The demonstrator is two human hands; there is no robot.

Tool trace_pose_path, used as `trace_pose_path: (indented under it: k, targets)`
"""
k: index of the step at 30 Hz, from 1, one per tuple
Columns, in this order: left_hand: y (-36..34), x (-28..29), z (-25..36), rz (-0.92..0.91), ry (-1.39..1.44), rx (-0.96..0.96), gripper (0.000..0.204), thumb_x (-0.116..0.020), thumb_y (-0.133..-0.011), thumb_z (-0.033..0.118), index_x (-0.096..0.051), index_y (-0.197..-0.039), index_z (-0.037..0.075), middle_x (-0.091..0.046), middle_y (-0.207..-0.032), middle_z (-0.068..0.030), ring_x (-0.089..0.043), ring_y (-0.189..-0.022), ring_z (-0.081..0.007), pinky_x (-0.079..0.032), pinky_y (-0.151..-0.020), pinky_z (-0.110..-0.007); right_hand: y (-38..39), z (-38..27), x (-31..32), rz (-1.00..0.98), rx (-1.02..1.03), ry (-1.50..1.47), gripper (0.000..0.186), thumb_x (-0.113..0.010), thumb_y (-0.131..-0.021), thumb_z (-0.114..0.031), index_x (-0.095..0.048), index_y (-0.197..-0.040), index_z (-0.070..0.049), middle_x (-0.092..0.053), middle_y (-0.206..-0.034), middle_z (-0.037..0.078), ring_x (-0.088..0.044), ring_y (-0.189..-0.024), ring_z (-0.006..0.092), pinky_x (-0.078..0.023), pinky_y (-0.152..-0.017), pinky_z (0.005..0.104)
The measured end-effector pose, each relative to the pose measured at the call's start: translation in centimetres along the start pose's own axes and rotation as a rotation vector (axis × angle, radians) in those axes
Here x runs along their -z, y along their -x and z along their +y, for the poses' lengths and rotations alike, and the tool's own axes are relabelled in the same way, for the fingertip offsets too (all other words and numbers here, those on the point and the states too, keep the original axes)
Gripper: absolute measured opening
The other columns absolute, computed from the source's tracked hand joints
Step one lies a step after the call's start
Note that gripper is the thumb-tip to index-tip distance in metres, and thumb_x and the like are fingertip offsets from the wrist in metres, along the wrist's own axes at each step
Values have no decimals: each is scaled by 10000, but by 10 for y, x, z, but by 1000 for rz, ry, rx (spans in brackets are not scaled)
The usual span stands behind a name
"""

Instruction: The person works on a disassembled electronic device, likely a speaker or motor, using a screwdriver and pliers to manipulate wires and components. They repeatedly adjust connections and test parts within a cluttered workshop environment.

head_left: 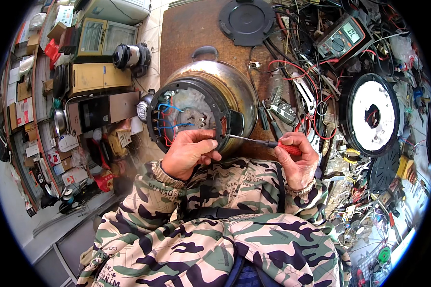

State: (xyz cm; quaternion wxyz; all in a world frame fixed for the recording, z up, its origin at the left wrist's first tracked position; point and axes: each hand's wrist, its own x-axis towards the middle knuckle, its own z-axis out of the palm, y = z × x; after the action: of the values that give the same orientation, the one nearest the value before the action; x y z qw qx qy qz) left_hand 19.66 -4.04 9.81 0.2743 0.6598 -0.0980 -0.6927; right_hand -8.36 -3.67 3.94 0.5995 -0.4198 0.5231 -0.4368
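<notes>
A metal electric pot (239, 86) lies on its side in front of me, its open underside ringed by a black plastic base (217, 101). Blue wires (177, 126) and red ones run inside that base. My right hand (300, 162) grips a screwdriver (290, 149) by its red and black handle. The shaft points left, and its tip is at the base's edge, by a black fitting (234, 122) on the pot's side. Close to the tip, my left hand (189, 152) rests against the lower edge of the base with fingers curled together; whatever they pinch is hidden.
The pot lies on a brown wooden tabletop (182, 28). A black round lid (247, 21) sits at its far side. Tools, tangled leads and a multimeter (342, 40) crowd the right, beside a black-rimmed white disc (371, 115). Cluttered shelves (28, 115) stand at left.
</notes>
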Motion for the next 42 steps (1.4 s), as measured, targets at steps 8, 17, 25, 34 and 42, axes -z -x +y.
trace_pose_path:
  k: [8,17,25,34,42]
  targets:
    - [-6,7,5,-7,82,66,208,-651,-986,76,-641,-1164,-32,-705,-872,-84,-721,-684,-180,-560,-543,-241,-1,3,2,1,24,62,223,-797,-822,-5,-662,-999,-15,-647,-1078,104,-634,-934,154,-516,-839,286]
    - [-9,8,0,-10,11,10,250,-649,-990,74,-617,-1204,-52,-690,-897,-84,-723,-700,-170,-555,-546,-231,-7,-3,2,-24,13,53,214,-787,-834,7,-657,-1003,-15,-637,-1086,91,-629,-936,141,-512,-842,276]
    - [-2,7,-2,0,-11,4,323,-621,-1001,89,-583,-1258,-102,-693,-989,-110,-704,-717,-152,-505,-558,-224,-6,-1,3,-53,-11,41,220,-775,-838,31,-652,-1013,-19,-633,-1086,81,-636,-926,129,-523,-826,268]
    - [-6,6,-4,14,-36,-42,260,-661,-1000,119,-647,-1183,-66,-673,-826,-40,-650,-596,-101,-448,-460,-198,-14,-1,7,-80,-102,-9,216,-761,-850,42,-638,-1017,-16,-644,-1060,64,-635,-915,116,-522,-820,267]
    - [-5,0,-8,75,-47,-91,291,-668,-995,124,-643,-1201,-81,-671,-802,-37,-626,-564,-90,-441,-446,-203,-23,0,11,-144,-142,-30,208,-760,-867,21,-634,-1030,-9,-653,-1053,59,-638,-911,111,-521,-805,257]
